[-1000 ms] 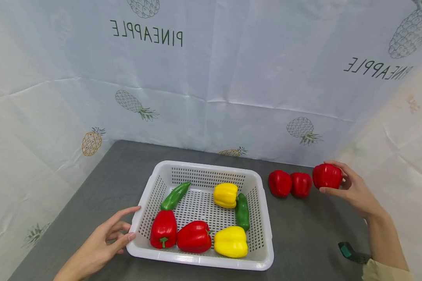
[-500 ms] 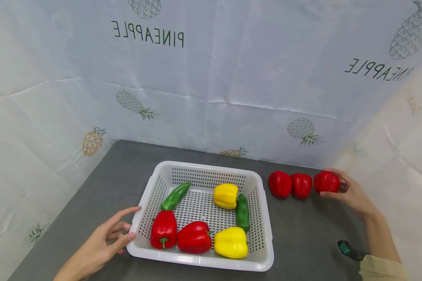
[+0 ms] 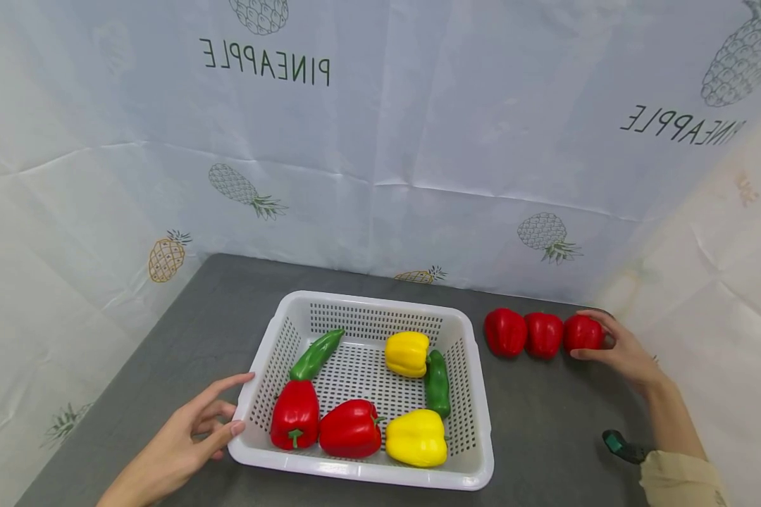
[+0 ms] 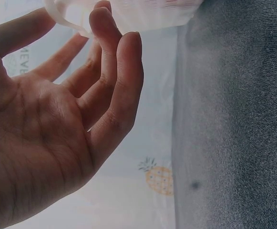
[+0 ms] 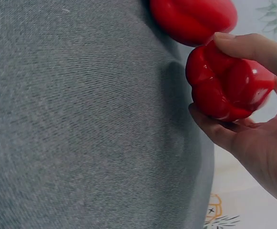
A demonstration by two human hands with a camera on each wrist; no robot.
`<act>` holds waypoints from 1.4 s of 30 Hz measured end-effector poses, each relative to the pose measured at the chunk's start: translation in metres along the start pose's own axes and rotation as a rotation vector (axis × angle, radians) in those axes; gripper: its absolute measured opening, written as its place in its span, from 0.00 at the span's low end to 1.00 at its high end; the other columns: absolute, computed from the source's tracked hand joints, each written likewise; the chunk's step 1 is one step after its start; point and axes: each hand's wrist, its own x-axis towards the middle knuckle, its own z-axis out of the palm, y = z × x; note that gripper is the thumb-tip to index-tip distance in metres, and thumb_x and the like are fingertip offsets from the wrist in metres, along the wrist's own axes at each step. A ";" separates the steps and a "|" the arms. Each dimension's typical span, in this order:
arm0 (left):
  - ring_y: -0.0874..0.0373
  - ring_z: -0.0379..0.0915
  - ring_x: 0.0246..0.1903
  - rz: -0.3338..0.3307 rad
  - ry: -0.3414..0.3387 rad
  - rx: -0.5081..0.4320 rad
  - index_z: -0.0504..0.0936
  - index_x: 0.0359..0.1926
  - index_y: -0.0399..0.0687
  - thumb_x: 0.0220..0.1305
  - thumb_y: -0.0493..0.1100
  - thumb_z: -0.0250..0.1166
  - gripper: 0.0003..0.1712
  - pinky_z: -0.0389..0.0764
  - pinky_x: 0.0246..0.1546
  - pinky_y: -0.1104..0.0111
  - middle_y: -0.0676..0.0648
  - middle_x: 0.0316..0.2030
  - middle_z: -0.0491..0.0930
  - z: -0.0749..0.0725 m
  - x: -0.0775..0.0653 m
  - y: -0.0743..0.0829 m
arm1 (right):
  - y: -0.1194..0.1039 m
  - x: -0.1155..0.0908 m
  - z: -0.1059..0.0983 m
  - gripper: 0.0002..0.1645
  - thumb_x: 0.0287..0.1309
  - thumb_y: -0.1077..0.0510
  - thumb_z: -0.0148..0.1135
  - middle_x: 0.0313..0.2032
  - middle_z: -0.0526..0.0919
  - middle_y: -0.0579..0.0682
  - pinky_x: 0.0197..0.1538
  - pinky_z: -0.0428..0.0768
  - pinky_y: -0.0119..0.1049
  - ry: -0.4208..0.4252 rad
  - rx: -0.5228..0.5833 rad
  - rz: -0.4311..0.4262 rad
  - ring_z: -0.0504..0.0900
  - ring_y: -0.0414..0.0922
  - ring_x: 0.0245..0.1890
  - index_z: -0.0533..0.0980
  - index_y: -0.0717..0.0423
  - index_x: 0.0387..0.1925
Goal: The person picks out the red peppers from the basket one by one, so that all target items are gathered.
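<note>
At the right end of a row of red bell peppers, my right hand (image 3: 624,354) holds a red bell pepper (image 3: 586,334), thumb on the near side and fingers on the far side. In the right wrist view this bell pepper (image 5: 219,88) shows its lobed end, close against another red bell pepper (image 5: 195,19). Two more red bell peppers, one (image 3: 505,332) and a second (image 3: 544,335), lie to its left. My left hand (image 3: 180,436) touches the left rim of the white basket (image 3: 361,473) with index finger and thumb, its other fingers loosely bent.
Inside the basket lie red bell peppers (image 3: 350,429), yellow bell peppers (image 3: 416,438) and green chili peppers (image 3: 317,354). A pineapple-print curtain (image 3: 387,141) hangs behind the grey table (image 3: 552,422). A dark strap with a green part (image 3: 616,442) is by the right forearm.
My right hand has lowered the red bell pepper to the table and slid it left against the other two. The left hand and the basket have stayed still.
</note>
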 end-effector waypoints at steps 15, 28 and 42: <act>0.63 0.84 0.36 0.038 0.004 -0.009 0.60 0.84 0.49 0.76 0.46 0.68 0.42 0.86 0.34 0.65 0.41 0.44 0.85 0.001 0.001 0.000 | 0.006 0.002 0.002 0.50 0.68 0.50 0.74 0.57 0.69 0.26 0.48 0.85 0.36 -0.047 -0.072 0.082 0.75 0.26 0.50 0.59 0.48 0.83; 0.63 0.84 0.36 0.032 -0.002 -0.012 0.59 0.84 0.49 0.77 0.46 0.68 0.43 0.86 0.35 0.65 0.40 0.45 0.85 0.001 0.000 -0.001 | 0.003 0.005 0.004 0.49 0.68 0.54 0.72 0.57 0.73 0.31 0.49 0.87 0.37 -0.068 -0.018 0.073 0.74 0.28 0.52 0.57 0.50 0.83; 0.62 0.83 0.35 0.018 -0.008 -0.008 0.59 0.84 0.47 0.77 0.46 0.68 0.43 0.86 0.35 0.65 0.41 0.43 0.83 0.000 0.000 -0.001 | -0.047 0.003 -0.011 0.47 0.72 0.56 0.70 0.81 0.61 0.66 0.55 0.74 0.10 0.020 -0.063 -0.069 0.71 0.52 0.79 0.57 0.38 0.84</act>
